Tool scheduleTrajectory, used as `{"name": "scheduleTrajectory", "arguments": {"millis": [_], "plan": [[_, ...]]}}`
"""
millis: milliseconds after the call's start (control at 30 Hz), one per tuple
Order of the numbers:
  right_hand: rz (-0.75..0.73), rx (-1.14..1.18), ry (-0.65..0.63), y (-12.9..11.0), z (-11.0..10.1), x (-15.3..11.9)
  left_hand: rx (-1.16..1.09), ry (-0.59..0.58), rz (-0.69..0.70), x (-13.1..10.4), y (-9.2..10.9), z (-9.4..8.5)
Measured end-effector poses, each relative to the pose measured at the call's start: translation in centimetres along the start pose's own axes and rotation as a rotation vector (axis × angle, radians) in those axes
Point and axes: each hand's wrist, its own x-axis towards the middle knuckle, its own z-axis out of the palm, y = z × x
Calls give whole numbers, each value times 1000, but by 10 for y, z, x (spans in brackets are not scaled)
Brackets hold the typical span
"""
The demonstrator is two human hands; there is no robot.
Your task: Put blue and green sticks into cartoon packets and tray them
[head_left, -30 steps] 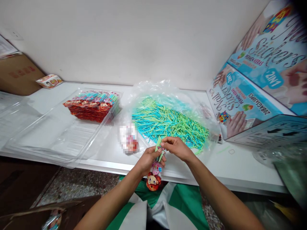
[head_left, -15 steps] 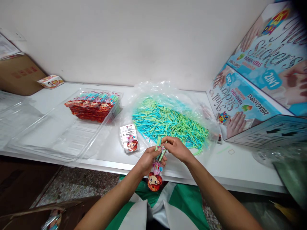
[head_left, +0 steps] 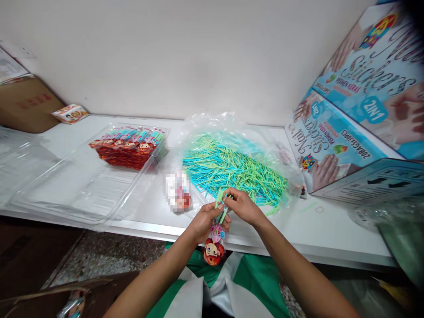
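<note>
Packet (head_left: 213, 251) with a red-haired cartoon face, held in the left hand (head_left: 202, 222) at the near edge of the counter (head_left: 149, 213), just before the loose pile of green and blue sticks (head_left: 238, 168). Hardly any difference from a second ago: same hold, same place, right hand (head_left: 244, 206) close in as before. Face end pointing toward the wearer's lap, far end toward the pile; long axis running near to far, leaning slightly right at the top. Left hand wrapped about the upper part, thumb against light-green sticks (head_left: 219, 195); right thumb and fingertips pinching that same bunch.
</note>
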Motion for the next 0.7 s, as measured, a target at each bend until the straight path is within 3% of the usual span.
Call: {"name": "scheduleTrajectory", "arguments": {"millis": [700], "plan": [[-68, -117, 75, 2, 1, 0, 21, -4, -6, -2, 1, 3]]}}
